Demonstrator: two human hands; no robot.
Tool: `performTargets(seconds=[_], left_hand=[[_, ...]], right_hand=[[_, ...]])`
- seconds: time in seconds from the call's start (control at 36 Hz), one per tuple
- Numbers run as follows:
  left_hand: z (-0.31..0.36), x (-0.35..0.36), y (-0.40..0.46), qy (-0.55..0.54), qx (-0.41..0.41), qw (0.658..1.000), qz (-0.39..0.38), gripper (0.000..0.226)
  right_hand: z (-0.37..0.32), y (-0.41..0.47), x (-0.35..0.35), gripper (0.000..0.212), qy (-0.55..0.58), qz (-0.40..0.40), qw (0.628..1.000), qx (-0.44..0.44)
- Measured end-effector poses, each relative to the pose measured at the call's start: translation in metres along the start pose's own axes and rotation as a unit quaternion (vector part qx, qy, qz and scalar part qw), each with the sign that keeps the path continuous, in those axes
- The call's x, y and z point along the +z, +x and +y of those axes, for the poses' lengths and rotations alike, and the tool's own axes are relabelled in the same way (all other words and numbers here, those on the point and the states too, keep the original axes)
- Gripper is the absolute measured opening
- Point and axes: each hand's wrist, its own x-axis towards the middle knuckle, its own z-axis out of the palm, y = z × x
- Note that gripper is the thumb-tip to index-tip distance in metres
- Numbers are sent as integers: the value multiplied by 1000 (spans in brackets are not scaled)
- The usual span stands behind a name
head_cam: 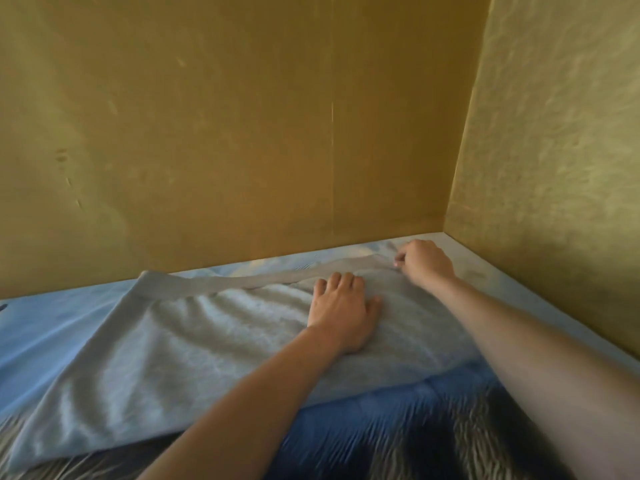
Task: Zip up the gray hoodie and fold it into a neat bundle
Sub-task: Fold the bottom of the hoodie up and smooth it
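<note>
- The gray hoodie (180,344) lies spread across the lower left and middle of the frame on a bed covered with a blue sheet (52,327). Its ribbed hem (242,282) runs along the far edge, close to the yellow wall (242,133).
- The cloth at lower left is rippled and loose. If the zipper is pulled while these folds remain, I judge the fabric could bunch and the teeth snag or run crooked.
- The left hand (341,310), in the middle of the frame, presses flat on the hoodie with its fingers straight and released, gripping nothing. If that hand slides, the panel would shift and the two front edges could come out of line.
- The right hand (424,261), at middle right near the corner of the walls, has its fingers curled and pinching something at the hoodie's far edge, likely the zipper pull or hem corner. A pinch this small may slip off under tension.
- The zipper itself cannot be made out; whether it is open, part closed or shut is unclear, since the right hand covers that spot.
- The hood and sleeves are not visible, either tucked under or cut off at the lower left edge.
- The striped dark bedding (450,441) at the bottom is blurred, and both forearms hide part of the hoodie's near edge.
</note>
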Motion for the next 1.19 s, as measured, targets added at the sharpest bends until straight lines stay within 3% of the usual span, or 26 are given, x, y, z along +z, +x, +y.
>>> performTargets(seconds=[0.17, 0.36, 0.58, 0.78, 1.0, 1.19], left_hand=[[4, 13, 5, -1, 14, 1000, -7, 71], [2, 22, -1, -1, 18, 999, -43, 79], [-3, 30, -10, 24, 22, 998, -55, 81], [-4, 28, -8, 17, 13, 995, -94, 82], [10, 13, 5, 12, 10, 992, -124, 84], [39, 9, 24, -3, 40, 993, -113, 77]], right_hand=[[2, 12, 11, 36, -1, 0, 999, 38], [2, 21, 9, 29, -76, 7, 996, 53], [11, 40, -6, 28, -53, 45, 992, 104], [15, 28, 7, 33, -26, -9, 992, 123], [39, 9, -21, 58, 35, -60, 990, 123], [65, -16, -32, 58, 128, -97, 976, 146]])
